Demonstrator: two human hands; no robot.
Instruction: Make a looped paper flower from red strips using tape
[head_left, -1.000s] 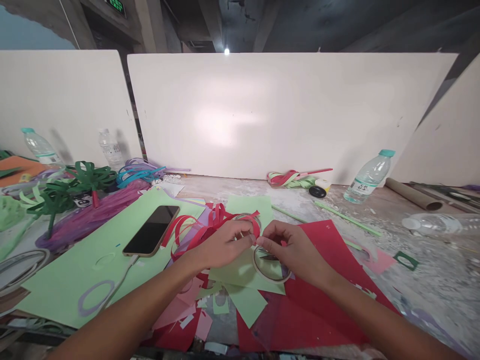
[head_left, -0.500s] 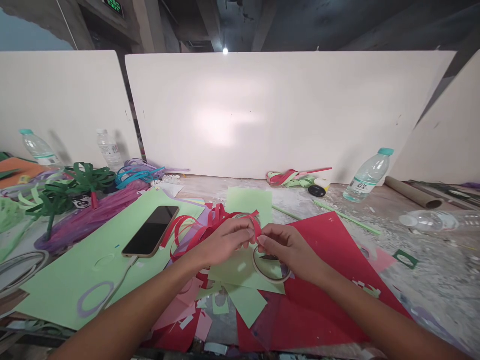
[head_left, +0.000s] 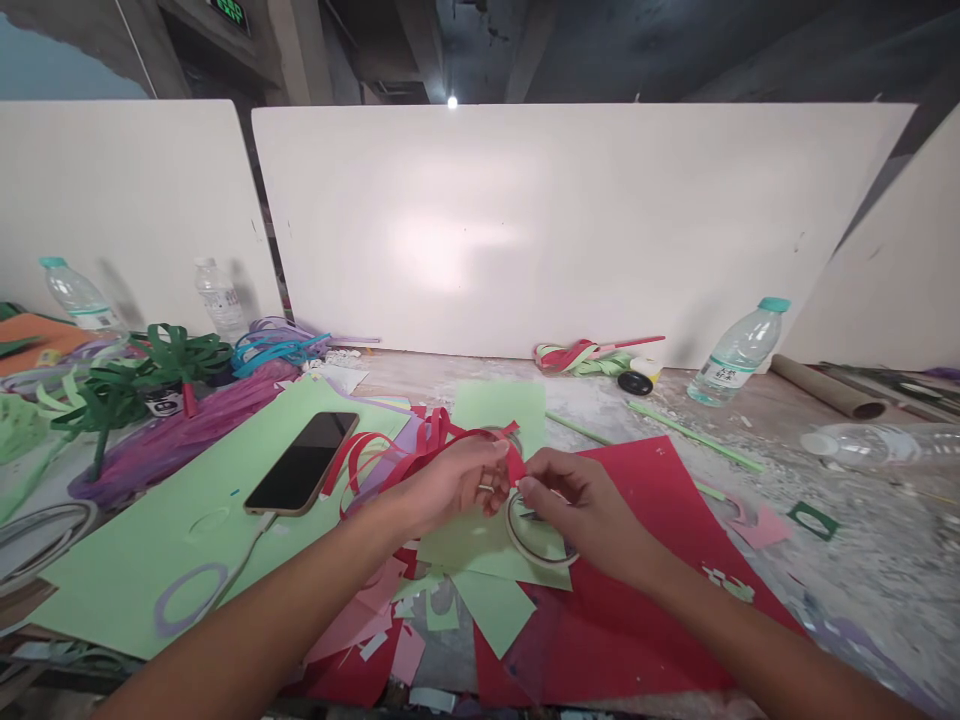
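Red paper strips (head_left: 431,430) lie in loops at the middle of the table, behind and left of my hands. My left hand (head_left: 461,478) has its fingers curled around a red strip, with a ring on one finger. Opposite it, my right hand (head_left: 577,505) pinches the end of that strip between thumb and forefinger. Below my right hand rests a roll of tape (head_left: 517,535), partly covered by the hand. Light green paper (head_left: 469,545) is under the roll, and a large red sheet (head_left: 645,620) spreads beneath my right forearm.
A phone (head_left: 304,465) with a white cable lies on green paper at the left. Water bottles (head_left: 739,355) stand along the white board (head_left: 562,230). Green paper pom-poms (head_left: 180,355) are at the left, a cardboard tube (head_left: 829,388) at the right. Paper scraps (head_left: 367,610) litter the front edge.
My left hand has turned, its fingers loosening a little and showing the ring. My right hand keeps its pinch on the red strip. The red sheet has shifted slightly toward me.
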